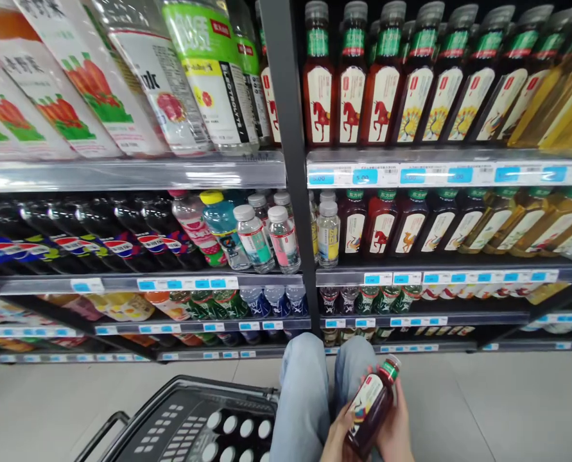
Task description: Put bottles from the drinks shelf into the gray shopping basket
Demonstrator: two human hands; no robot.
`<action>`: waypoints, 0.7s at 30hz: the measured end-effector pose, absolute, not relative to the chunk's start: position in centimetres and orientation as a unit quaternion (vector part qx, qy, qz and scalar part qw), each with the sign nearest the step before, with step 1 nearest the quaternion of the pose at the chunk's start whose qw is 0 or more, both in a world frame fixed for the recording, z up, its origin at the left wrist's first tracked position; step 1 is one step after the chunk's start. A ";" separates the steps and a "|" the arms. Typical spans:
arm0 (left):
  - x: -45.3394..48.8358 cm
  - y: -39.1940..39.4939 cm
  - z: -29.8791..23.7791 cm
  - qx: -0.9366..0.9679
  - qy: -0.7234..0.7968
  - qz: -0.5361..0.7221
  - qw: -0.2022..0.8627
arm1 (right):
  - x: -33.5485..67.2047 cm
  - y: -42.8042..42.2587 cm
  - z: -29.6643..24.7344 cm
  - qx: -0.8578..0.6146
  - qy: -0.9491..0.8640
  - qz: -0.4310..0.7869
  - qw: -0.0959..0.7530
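A bottle of dark tea with a green neck band and a cream picture label is tilted in front of my knees. The fingers of my left hand close round its lower left side. On its other side my right hand wraps it from behind, with fingertips showing near the shoulder. Beside my left leg stands a black shopping basket with several white-capped bottles in it, their bodies mostly hidden.
Shelves of drinks rise ahead. Similar tea bottles line the upper right shelf above a price rail. Dark cola bottles lie at left, near small white-capped bottles. My jeans-clad knees reach close to the lowest shelf.
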State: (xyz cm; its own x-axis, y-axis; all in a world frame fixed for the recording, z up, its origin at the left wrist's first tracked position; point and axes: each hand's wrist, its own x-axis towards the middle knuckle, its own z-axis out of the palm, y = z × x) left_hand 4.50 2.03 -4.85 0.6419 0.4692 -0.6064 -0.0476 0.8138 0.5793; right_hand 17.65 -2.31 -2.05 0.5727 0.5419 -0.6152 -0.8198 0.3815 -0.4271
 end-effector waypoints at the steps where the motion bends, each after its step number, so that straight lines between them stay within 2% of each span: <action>1: 4.5 2.1 -5.0 0.269 0.396 0.124 0.869 | 17.9 -2.3 -2.1 -0.353 0.205 0.422 0.809; 8: 4.8 3.1 -5.4 0.315 0.357 -0.010 0.880 | 18.2 -3.1 -2.4 -0.368 0.181 0.396 0.821; 15: 4.8 2.2 -5.0 0.382 0.475 0.136 0.781 | 17.8 -2.3 -2.5 -0.366 0.194 0.402 0.817; 21: 4.5 2.0 -3.0 0.435 0.422 0.147 0.782 | 17.9 -1.9 -2.2 -0.391 0.166 0.399 0.812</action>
State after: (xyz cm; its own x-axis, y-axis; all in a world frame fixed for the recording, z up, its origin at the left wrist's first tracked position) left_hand 4.46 2.01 -3.02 0.6004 0.5970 -0.5320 0.1380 0.5779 0.8043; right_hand 17.93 -1.92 -2.17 0.6262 0.5186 -0.5821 -0.7785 0.3752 -0.5032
